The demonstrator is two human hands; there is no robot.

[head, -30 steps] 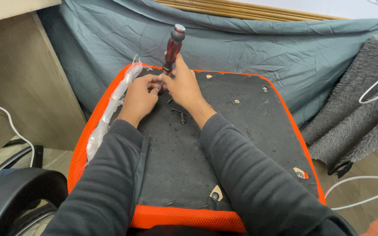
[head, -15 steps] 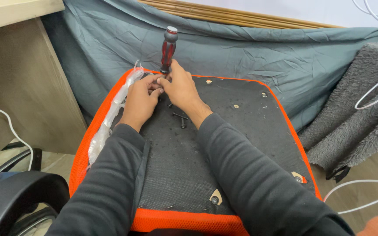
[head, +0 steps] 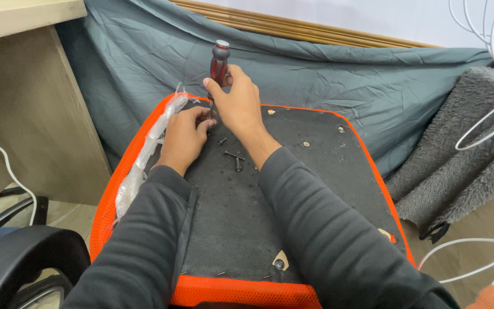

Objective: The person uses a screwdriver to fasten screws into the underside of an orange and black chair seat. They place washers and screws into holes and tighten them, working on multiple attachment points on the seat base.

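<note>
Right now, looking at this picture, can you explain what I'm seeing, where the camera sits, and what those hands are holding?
The camera sits on a person's head, looking down at their own two arms in dark sleeves. The right hand grips a screwdriver with a red and black handle, held upright. The left hand rests at the screwdriver's tip. Both work on the black underside of an orange-edged seat cushion, where loose screws lie. A strip of clear plastic wrap runs along its left edge, and grey-blue cloth lies behind.
</note>
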